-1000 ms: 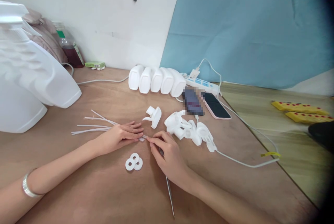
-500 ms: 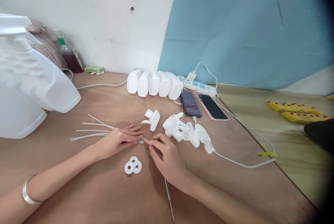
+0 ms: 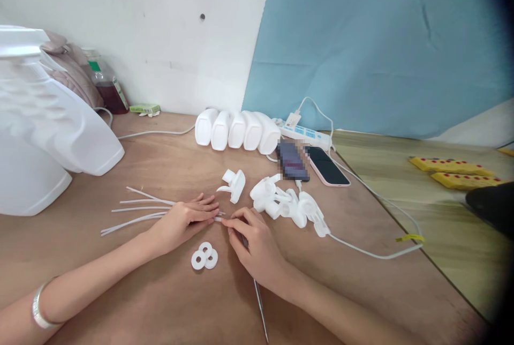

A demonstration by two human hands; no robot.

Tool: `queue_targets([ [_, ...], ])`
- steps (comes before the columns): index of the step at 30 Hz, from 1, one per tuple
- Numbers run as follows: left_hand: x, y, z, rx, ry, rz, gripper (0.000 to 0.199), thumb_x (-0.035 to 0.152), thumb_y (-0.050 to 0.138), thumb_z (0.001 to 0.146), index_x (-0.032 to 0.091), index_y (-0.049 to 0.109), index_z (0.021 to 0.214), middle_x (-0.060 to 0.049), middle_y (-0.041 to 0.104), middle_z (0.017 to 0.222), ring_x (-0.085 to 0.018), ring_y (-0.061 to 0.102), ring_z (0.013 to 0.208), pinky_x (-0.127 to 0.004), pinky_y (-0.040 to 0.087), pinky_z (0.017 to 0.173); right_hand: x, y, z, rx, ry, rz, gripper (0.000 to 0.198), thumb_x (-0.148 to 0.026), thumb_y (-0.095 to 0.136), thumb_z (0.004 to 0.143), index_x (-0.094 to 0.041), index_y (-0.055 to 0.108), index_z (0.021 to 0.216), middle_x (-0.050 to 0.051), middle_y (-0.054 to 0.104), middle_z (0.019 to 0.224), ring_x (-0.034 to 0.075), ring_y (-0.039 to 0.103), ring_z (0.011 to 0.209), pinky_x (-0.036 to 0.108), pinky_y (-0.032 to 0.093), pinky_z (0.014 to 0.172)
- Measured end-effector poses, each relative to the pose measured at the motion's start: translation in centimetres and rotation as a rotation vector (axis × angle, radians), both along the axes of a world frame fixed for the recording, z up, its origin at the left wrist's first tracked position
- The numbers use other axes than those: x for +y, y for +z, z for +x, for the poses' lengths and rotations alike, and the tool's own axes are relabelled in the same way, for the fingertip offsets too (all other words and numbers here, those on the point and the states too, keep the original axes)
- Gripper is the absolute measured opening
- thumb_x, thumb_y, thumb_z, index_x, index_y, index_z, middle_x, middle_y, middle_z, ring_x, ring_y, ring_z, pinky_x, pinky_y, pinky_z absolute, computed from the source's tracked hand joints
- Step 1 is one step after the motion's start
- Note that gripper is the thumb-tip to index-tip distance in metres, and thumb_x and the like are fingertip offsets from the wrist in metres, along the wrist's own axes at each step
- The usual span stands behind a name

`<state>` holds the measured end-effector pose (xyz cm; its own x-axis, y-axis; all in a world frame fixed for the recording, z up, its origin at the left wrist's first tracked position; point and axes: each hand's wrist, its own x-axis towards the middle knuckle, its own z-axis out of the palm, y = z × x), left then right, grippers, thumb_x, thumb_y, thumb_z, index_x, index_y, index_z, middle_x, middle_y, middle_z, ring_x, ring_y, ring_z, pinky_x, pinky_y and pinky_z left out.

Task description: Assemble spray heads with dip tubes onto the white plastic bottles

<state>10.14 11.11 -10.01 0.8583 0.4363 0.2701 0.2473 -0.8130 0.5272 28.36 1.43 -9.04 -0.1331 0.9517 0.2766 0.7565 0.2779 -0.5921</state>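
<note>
My left hand lies flat over several thin white plastic tubes on the table, its fingers stretched out to the right. The tubes fan out leftward from beneath it, and their short ends show by its fingertips. Opposite, my right hand is curled, with a fingertip at the tube ends. A thin pointed metal tool, perhaps tweezers, is tucked in that palm and points toward the front edge. White washers lie overlapping below the left hand. A white plastic spray head sits just beyond my hands.
More white spray heads are piled right of centre. White bottles lie in a row at the back, near two phones and a power strip. Large white bottles stand left. A cable runs along the right.
The tubes' left ends have shifted left and slightly down, and their fan has spread a little. Both hands stay nearly in place. The view has tilted slightly.
</note>
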Motion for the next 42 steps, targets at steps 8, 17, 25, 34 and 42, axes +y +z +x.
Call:
queue_targets([
  [8,0.09,-0.21,-0.02,-0.028,-0.024,0.026,0.032,0.021,0.043,0.089,0.020,0.054,0.119,-0.007,0.054,0.123,-0.020,0.043,0.121,-0.043,0.034,0.106,-0.27,-0.18,-0.05,-0.035,-0.015,0.033,0.032,-0.007,0.043,0.081,-0.020,0.062,0.103,0.007,0.054,0.091,0.020,0.050,0.087,0.038,0.046,0.077],
  [17,0.04,-0.15,-0.02,0.008,-0.012,0.017,0.032,0.024,0.042,0.090,0.018,0.055,0.118,-0.008,0.053,0.124,-0.020,0.042,0.123,-0.043,0.032,0.107,-0.10,-0.25,-0.01,-0.058,-0.034,-0.021,0.033,-0.007,0.041,0.083,-0.016,0.059,0.109,0.008,0.053,0.094,0.021,0.048,0.089,0.038,0.044,0.079],
  [25,0.06,0.05,-0.06,0.015,-0.009,-0.009,0.031,0.026,0.042,0.090,0.021,0.057,0.116,-0.006,0.054,0.123,-0.019,0.041,0.123,-0.041,0.033,0.107,-0.03,-0.21,0.04,-0.136,0.059,-0.033,0.038,-0.008,0.041,0.083,-0.017,0.055,0.118,0.009,0.050,0.097,0.021,0.044,0.090,0.039,0.043,0.081],
  [34,0.16,-0.07,0.00,-0.008,0.001,-0.055,0.030,0.026,0.044,0.089,0.023,0.058,0.115,-0.005,0.055,0.122,-0.019,0.043,0.122,-0.042,0.035,0.106,0.08,-0.08,0.01,-0.158,0.086,-0.008,0.039,-0.009,0.044,0.082,-0.018,0.054,0.119,0.009,0.050,0.096,0.021,0.046,0.089,0.039,0.043,0.080],
  [42,0.03,-0.52,0.18,-0.051,0.015,0.077,0.030,0.022,0.045,0.089,0.016,0.057,0.115,-0.007,0.058,0.119,-0.018,0.049,0.117,-0.037,0.040,0.103,0.29,0.18,0.21,0.171,-0.008,-0.073,0.027,-0.013,0.043,0.085,-0.022,0.060,0.105,0.005,0.054,0.089,0.018,0.053,0.085,0.034,0.045,0.077],
])
